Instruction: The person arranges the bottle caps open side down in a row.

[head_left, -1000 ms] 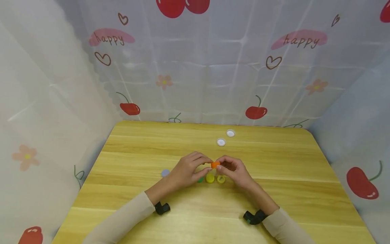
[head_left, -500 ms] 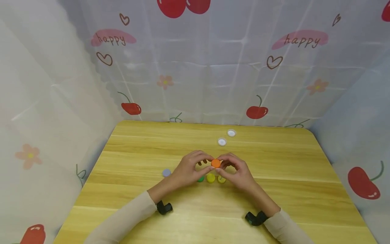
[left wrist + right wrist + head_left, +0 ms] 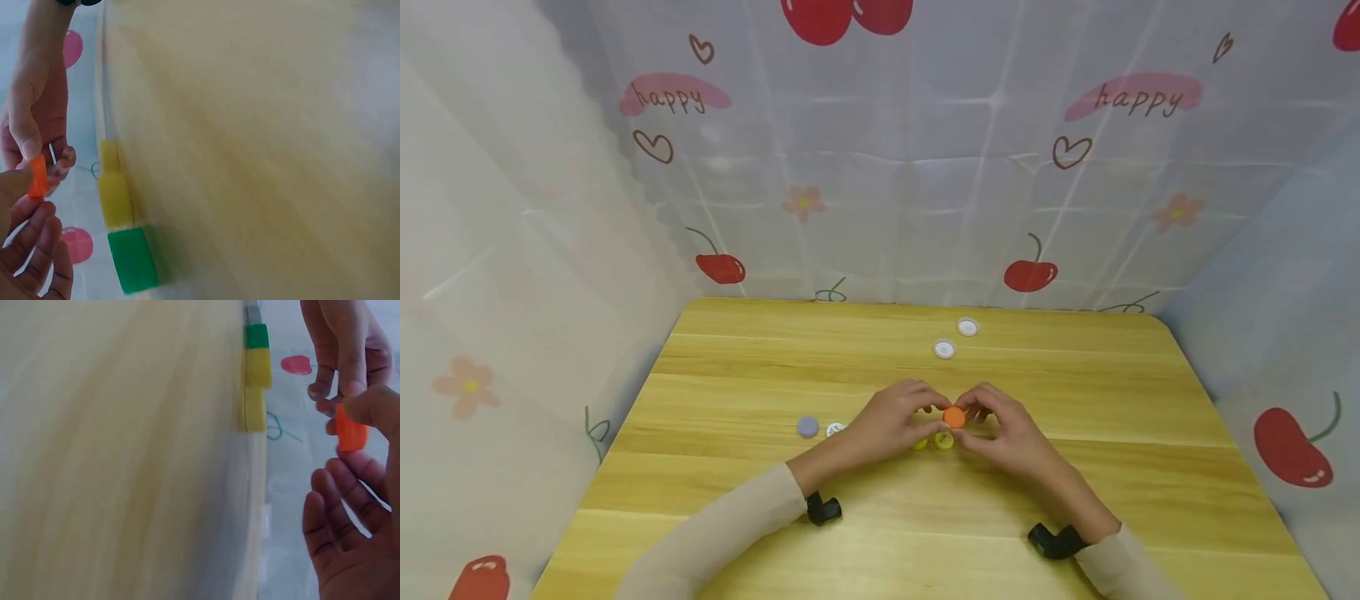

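Between both hands is a small orange round piece (image 3: 953, 417), a short cylinder with a flat face turned up toward the head camera. My left hand (image 3: 891, 425) pinches one side of it with thumb and fingertips, and my right hand (image 3: 1011, 433) pinches the other. In the wrist views, the orange piece is held up off the table. Just below it in the head view sits a yellow round piece (image 3: 943, 442) with a mark on its face. A second yellow piece (image 3: 116, 200) and a green piece (image 3: 132, 260) stand in line with it, mostly hidden by my left hand in the head view.
A grey-blue round piece (image 3: 807, 427) and a white piece with a printed face (image 3: 835, 430) lie left of my left hand. Farther back are two white discs with clear rims (image 3: 944, 349). A printed curtain (image 3: 895, 167) hangs behind the wooden table (image 3: 737, 350).
Both hands have shifted to the right with the orange piece, which was turned from its side to face up. The white printed piece has come into view; the green one is now covered.
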`<state>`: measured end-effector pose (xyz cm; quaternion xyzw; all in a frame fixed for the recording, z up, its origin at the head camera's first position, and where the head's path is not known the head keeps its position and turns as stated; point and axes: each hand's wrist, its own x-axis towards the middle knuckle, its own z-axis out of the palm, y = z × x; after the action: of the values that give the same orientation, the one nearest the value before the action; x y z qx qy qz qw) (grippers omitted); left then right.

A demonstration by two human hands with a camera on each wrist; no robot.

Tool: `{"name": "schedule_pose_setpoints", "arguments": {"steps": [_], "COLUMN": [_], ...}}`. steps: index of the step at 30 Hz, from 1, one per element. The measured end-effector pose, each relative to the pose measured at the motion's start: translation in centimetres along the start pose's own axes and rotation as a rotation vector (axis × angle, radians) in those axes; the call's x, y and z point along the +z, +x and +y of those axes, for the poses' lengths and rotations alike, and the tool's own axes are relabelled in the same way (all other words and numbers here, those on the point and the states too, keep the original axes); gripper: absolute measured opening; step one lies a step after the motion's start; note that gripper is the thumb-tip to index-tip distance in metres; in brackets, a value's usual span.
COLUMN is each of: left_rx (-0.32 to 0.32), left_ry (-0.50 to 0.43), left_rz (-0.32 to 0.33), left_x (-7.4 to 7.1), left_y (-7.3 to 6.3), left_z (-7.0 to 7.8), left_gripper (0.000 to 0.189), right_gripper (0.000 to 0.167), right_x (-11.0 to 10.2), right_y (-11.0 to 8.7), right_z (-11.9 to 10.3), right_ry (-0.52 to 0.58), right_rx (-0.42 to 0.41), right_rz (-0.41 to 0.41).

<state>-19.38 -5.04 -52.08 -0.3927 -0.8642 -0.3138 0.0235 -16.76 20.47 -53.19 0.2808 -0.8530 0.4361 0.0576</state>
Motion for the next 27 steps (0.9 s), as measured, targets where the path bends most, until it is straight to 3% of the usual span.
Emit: {"name": "schedule_pose_setpoints", "arguments": {"steps": [5,11,18,27], "left_rx": [-0.006,-0.076,-0.103,-0.145], "left_ry": [0.104,0.181,0.24,0.203], "left_rz": [-0.073,-0.161,-0.192,-0.228], "left_x": [2.0,3.7,3.9,3.3], "left_y": [1.5,2.6,2.5,2.5], "left_z": [0.7,1.6,2.3,2.2], "left_gripper": [0.029,0.03,0.026,0.039], "right_gripper": [0.032,0.026,0.027,0.042], "right_x": [-1.5,-1.9,-1.7,-2.2], "right_y": [-1.2,-2.1,-2.3,-2.2], "right_z": [0.6,1.4,1.8,1.7], "right_ry": [-0.097,-0.168,-0.202,-0.153], "right_rx": [0.069,0.075,0.119,0.148], "right_rz": [-0.084,-0.137,-0.195,-0.217]}}
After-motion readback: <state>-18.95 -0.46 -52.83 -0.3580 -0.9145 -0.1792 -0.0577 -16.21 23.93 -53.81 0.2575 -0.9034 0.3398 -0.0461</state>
